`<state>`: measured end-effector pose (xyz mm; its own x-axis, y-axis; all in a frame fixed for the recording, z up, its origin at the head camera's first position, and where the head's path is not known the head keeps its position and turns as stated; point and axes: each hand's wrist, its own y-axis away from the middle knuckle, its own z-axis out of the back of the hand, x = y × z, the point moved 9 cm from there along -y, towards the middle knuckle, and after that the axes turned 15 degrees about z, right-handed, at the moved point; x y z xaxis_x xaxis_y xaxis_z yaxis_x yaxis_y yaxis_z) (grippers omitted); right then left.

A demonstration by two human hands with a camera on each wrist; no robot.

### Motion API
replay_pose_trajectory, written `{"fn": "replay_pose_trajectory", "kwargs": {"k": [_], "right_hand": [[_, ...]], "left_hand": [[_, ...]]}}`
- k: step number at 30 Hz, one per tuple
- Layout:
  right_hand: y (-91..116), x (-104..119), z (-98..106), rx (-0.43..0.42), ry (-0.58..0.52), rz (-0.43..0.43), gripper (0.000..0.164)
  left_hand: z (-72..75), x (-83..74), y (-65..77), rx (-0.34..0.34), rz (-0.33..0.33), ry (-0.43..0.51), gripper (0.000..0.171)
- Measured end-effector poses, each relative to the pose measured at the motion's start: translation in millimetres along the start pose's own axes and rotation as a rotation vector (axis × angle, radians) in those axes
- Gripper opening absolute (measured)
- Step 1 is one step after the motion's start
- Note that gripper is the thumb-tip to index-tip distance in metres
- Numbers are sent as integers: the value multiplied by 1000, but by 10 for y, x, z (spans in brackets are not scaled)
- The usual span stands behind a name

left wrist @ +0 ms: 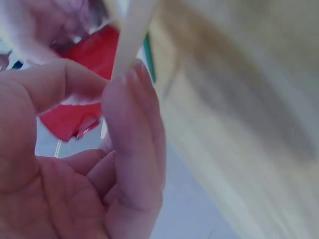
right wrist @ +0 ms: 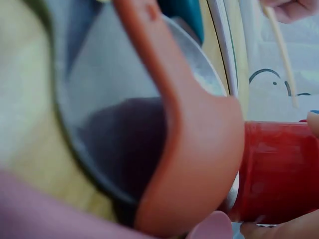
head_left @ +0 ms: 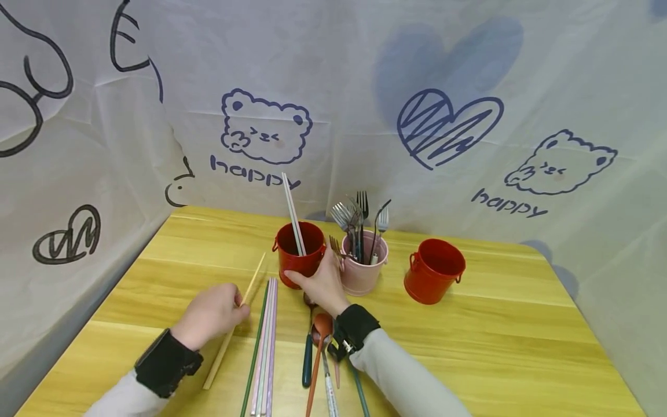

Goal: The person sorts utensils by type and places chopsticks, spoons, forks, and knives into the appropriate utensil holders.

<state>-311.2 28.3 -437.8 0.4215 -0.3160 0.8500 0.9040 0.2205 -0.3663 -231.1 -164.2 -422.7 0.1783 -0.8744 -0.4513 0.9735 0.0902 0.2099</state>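
My left hand (head_left: 213, 315) pinches pale wooden chopsticks (head_left: 253, 280) between thumb and fingers, tilted over the table left of centre. In the left wrist view, those chopsticks (left wrist: 132, 35) rise from the fingertips. With the thumb on its front and the fingers at its right side, my right hand (head_left: 324, 284) grips a red bucket (head_left: 292, 263). White chopsticks (head_left: 293, 214) stand leaning in that bucket. Between the hands lies a row of green, pink and purple chopsticks (head_left: 264, 347). Several spoons lie beneath my right wrist, among them an orange spoon (head_left: 323, 325), large in the right wrist view.
Just right of the gripped bucket stands a pink bucket (head_left: 359, 279) with several forks (head_left: 342, 214) in it, tines up. Another red bucket (head_left: 427, 285) is farther right. White cloth (head_left: 344, 69) with drawings hangs behind the wooden table (head_left: 500, 347).
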Motion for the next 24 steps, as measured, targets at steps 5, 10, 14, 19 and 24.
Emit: {"fn": "replay_pose_trajectory", "kwargs": {"k": [5,10,14,19,24], "right_hand": [[-75,28,13,-36,38,15,104],[-141,68,7,-46,48,28,101],[-174,94,13,-39,53,49,98],[-199,106,16,-17,76,80,95],[-213,100,-14,4,61,79,95]], "left_hand": [[238,-102,-88,-71,-7,11,15],[537,-250,-166,-190,-54,56,16],[742,-398,-216,-285,-103,101,18],[920,-596,-302,-349,-150,158,19],[1135,-838,-354,-422,-218,231,18]]}}
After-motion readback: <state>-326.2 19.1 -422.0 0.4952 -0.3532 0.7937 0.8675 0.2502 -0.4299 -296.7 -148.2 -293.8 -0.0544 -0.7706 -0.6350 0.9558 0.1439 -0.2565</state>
